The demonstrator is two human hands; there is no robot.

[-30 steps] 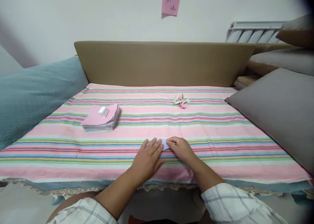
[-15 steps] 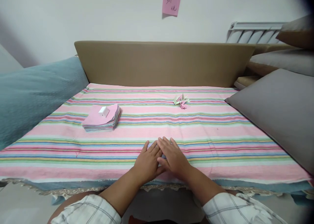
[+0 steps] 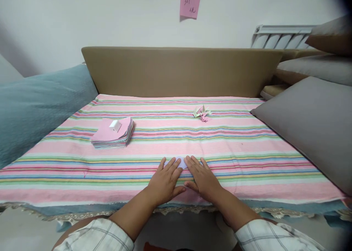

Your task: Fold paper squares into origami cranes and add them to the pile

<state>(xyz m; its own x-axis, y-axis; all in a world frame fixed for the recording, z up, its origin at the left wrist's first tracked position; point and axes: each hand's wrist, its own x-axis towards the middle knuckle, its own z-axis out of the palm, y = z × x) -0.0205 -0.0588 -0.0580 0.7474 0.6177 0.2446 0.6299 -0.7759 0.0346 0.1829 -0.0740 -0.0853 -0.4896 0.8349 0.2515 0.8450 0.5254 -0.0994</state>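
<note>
Between and under my fingertips lies a small piece of pale lavender paper, flat on the striped cloth. My left hand rests palm down with its fingers stretched over the paper's left side. On the right side, my right hand presses down with its fingers extended. Both thumbs point inward and their tips come close together. Most of the paper's outline is hidden under the fingers, so I cannot tell its full shape.
A stack of coloured paper sheets stands at the left, with a small white block on top. Folded paper pieces in pink and pale green lie farther back. Grey cushions are on the right, a blue armrest on the left.
My hands have moved apart from overlapping fingertips. My right hand has slid to the right, uncovering the lavender paper between them.
</note>
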